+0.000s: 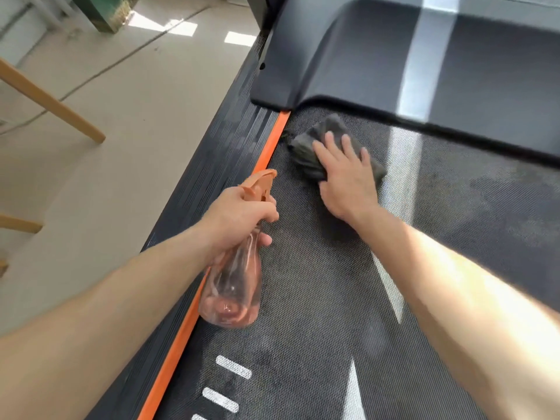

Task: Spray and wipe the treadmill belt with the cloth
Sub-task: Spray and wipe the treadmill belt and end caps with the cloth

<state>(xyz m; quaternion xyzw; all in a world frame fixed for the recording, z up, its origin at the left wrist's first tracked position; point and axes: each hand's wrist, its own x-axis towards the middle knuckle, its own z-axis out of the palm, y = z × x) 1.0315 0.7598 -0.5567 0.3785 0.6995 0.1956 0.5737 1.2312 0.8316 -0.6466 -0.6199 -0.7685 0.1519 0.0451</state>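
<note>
The right hand lies flat with fingers spread over a crumpled dark grey cloth, pressing it onto the treadmill belt. An open palm rather than a pinch suits wiping: it spreads the load over the wad and keeps plenty of fabric in contact with the textured surface. The cloth sits at the belt's front left corner, just beside the orange edge strip and near the lip of the black motor cover, a spot where dirt would likely gather.

The left hand is wrapped closed around the neck of an orange-tinted spray bottle, fingers by the trigger, nozzle aimed forward toward the cloth. The bottle hangs above the belt's left edge, over the orange strip, clear of the wiping path yet near enough to wet the next patch. Little liquid seems left in its bottom.

Darker mottled patches on the belt to the right look damp, which suggests spraying is well under way. White markings show nearer the person. Left of the ribbed side rail lie a pale floor and a wooden furniture leg.
</note>
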